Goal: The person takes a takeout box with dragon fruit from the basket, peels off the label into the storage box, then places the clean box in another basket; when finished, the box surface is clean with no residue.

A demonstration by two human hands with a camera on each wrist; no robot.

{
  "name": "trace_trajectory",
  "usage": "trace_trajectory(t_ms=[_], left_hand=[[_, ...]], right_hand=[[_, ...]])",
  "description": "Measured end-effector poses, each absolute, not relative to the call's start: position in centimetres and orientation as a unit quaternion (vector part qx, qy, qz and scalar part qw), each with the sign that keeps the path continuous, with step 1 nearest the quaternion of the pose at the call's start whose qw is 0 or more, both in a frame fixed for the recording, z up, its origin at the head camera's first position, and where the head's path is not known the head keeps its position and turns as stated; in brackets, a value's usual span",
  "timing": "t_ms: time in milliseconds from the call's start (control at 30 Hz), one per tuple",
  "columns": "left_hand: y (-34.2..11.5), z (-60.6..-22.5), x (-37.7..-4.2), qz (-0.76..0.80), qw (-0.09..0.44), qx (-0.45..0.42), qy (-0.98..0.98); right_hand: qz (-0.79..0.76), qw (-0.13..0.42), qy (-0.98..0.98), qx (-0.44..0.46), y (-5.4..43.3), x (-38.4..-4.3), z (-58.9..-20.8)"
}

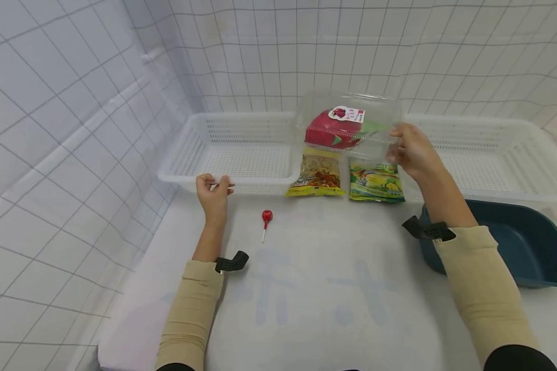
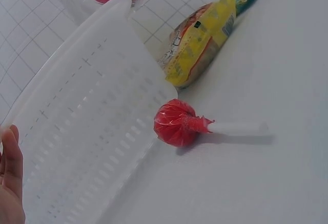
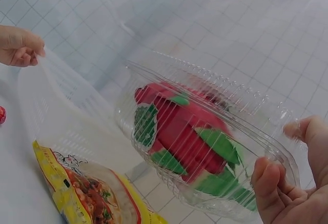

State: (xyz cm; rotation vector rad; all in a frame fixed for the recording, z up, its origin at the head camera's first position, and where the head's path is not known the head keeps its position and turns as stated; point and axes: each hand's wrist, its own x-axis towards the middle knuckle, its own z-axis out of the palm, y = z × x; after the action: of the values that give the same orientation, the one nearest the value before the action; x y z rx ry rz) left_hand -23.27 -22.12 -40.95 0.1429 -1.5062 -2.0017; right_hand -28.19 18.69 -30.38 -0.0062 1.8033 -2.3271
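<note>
My left hand pinches the near rim of a white slotted plastic basket at the left. My right hand grips the right end of a clear plastic clamshell box, raised beside the basket's right end. Inside the box lies a red dragon fruit with green parts; a white label shows over it. On the table in front of the left basket lies a red lollipop with a white stick. A yellow-edged food packet and a green-yellow packet lie below the box.
Another white basket stands at the right, behind a dark teal tub that my right forearm partly covers. White cloth with a grid pattern hangs behind and at the left. A pale cloth covers the table.
</note>
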Motion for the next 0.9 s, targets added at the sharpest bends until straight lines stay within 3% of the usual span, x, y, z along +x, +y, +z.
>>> trace_trajectory(t_ms=[900], left_hand=[[-22.3, -40.7, -23.3, -0.76, 0.309, 0.066, -0.568]], right_hand=[[-0.819, 0.111, 0.561, -0.055, 20.7, -22.4, -32.0]])
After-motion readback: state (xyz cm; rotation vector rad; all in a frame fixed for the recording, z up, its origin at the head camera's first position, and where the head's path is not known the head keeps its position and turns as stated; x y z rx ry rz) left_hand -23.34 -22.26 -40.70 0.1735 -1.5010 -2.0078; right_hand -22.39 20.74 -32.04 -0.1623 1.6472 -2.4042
